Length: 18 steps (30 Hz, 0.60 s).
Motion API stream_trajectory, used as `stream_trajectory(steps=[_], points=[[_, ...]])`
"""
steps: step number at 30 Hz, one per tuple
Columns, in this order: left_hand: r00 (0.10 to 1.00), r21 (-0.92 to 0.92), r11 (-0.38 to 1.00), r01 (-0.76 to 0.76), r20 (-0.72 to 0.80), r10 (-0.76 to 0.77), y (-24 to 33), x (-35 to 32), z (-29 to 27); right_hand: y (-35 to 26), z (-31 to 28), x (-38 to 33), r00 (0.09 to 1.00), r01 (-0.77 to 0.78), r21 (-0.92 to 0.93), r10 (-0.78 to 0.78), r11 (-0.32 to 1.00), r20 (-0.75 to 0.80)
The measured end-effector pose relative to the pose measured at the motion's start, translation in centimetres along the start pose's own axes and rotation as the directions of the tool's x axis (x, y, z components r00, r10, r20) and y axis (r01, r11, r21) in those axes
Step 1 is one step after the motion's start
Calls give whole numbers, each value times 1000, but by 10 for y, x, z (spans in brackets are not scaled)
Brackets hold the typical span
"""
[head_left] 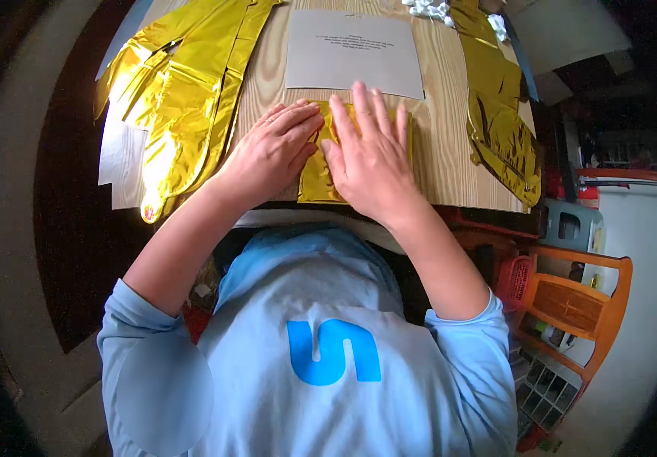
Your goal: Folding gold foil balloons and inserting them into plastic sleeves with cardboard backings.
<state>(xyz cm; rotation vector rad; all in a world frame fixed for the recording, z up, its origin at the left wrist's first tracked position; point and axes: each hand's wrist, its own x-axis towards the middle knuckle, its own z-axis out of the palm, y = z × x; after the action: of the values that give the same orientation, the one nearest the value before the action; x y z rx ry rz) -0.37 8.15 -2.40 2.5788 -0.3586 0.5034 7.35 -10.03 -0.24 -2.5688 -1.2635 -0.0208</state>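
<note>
A folded square of shiny gold foil (318,183) lies at the near edge of the table, between my hands. My right hand (374,156) is spread flat on it, with the fingertips reaching past its far edge. My left hand (271,148) rests along the foil's left side, its fingers stretched out close together and slightly bent, the thumb on the foil. Both palms face down, and neither hand grips anything that I can see. The hands cover much of the foil's middle.
Large flat gold foil balloons (191,84) lie on the left, and more gold foil (500,114) hangs over the right edge. A printed white sheet (354,53) lies beyond my hands on the wooden table (443,145). White crumpled bits (429,11) sit far right; a wooden chair (572,305) stands right.
</note>
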Motion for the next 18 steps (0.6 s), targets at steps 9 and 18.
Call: stream_trajectory(steps=[9,18], points=[[983,-45,985,166,-73,-169,12,-11,-8,-10,11,4,996,90,66,-89,994,-16],[962,109,962,-249,-90,259,37,-52,-15,-13,7,6,995,83,-30,-81,996,55]])
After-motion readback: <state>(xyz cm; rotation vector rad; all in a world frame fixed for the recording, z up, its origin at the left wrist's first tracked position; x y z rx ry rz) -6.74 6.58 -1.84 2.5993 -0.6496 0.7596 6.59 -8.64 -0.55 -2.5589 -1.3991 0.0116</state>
